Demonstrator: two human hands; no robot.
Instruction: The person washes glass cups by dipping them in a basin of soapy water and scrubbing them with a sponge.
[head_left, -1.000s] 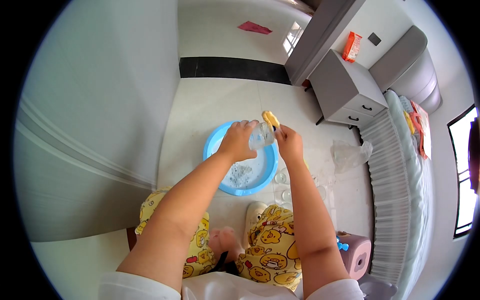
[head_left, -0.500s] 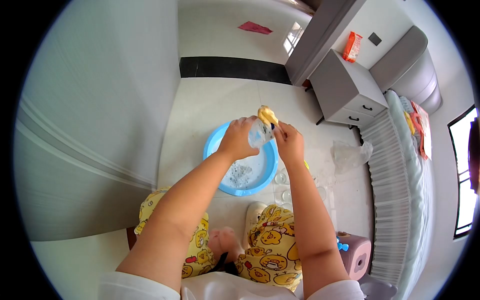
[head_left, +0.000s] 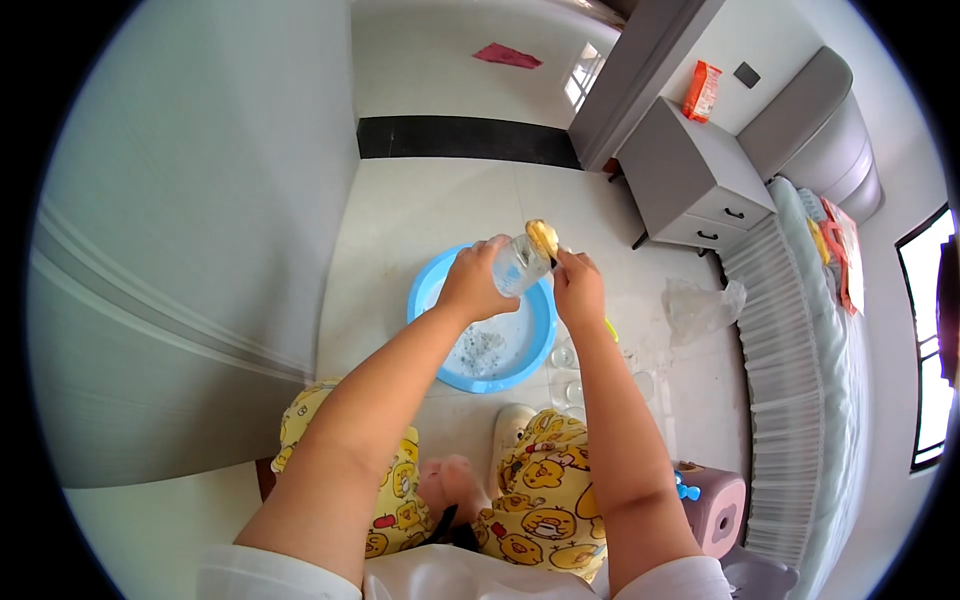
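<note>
Glass (head_left: pixel 519 267), one, in left hand (head_left: pixel 475 282), one sponge (head_left: pixel 542 238) in right hand (head_left: pixel 579 290), one basin (head_left: pixel 482 384)

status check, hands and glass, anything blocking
Left hand holding glass, tilted, over blue basin. Right hand holding yellow-headed scrubber by glass's end. Nothing visibly blocking.

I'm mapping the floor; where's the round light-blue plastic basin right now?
The basin is near the middle of the head view, on the pale tiled floor, partly hidden by the left hand, just left of clear glass vessels.
</note>
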